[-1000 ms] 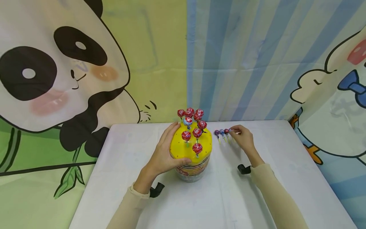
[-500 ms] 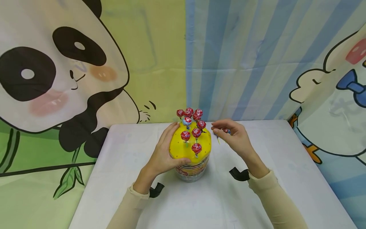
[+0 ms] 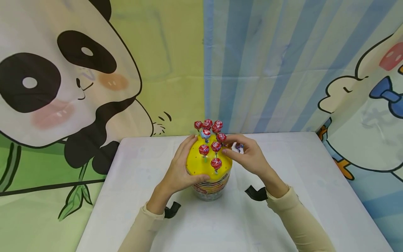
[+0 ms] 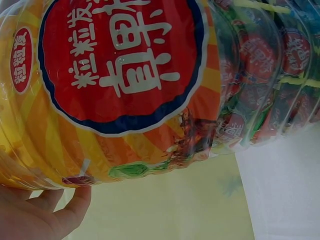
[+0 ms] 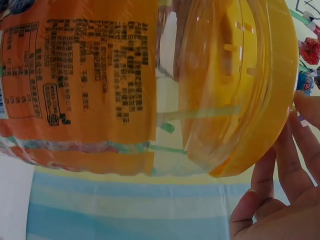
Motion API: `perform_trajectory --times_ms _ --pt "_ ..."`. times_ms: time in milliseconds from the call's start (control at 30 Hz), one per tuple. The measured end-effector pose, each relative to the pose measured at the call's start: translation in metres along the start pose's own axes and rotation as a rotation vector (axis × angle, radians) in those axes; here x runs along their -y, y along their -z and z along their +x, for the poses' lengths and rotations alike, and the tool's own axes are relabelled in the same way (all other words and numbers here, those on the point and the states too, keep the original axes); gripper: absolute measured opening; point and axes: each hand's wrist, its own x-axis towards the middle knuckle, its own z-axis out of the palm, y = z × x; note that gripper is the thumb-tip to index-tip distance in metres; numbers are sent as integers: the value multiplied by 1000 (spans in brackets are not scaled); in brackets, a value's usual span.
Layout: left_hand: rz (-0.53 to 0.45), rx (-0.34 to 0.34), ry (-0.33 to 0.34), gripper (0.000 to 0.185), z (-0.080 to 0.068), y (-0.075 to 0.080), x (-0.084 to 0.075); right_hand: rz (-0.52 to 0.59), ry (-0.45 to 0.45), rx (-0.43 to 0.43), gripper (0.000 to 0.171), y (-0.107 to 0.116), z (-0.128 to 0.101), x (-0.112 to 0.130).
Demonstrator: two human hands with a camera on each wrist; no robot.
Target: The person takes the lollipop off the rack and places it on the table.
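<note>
A clear lollipop jar [image 3: 210,188] with a yellow lid [image 3: 196,165] stands mid-table. Several red-wrapped lollipops [image 3: 216,146] stick upright in holes in the lid. My left hand [image 3: 179,168] grips the jar's left side, fingers curved over the lid's rim; in the left wrist view its thumb [image 4: 75,202] lies under the jar's label [image 4: 125,75]. My right hand [image 3: 249,159] hovers at the lid's right edge, fingertips pinched together, with a small purple lollipop [image 3: 239,146] held in them. The right wrist view shows those fingers [image 5: 287,190] beside the lid [image 5: 250,90].
The white table [image 3: 283,213] ends at a backdrop close behind the jar, with a cartoon panda [image 3: 63,80] on the left and blue stripes on the right. Black wrist straps [image 3: 172,209] show under both sleeves. The other loose lollipops are hidden behind my right hand.
My right hand has left the row of loose lollipops on the table, lifted one and moved left to the lid's right edge. The left hand and jar have stayed put.
</note>
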Motion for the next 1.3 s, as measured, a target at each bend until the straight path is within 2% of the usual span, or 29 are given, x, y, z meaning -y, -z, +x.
perform_trajectory --times_ms 333,600,767,933,1100,1167,1300 --pt "5 -1 2 109 -1 0 1 23 -4 -24 22 -4 3 3" --pt "-11 3 9 110 -1 -1 1 16 71 -87 25 -5 3 5" --pt "-8 0 13 109 -1 -1 1 14 77 -119 27 0 2 4" --pt "-2 -4 12 110 -1 -1 2 -14 43 -156 28 12 -4 -3" --pt "-8 -11 3 110 -1 -2 3 -67 20 -201 19 26 -11 -2" --pt "-10 -10 1 110 -1 -2 2 -102 -13 -233 16 33 -15 -5" --pt "3 -11 -9 111 0 -2 3 -159 -138 -296 16 47 -23 -30"
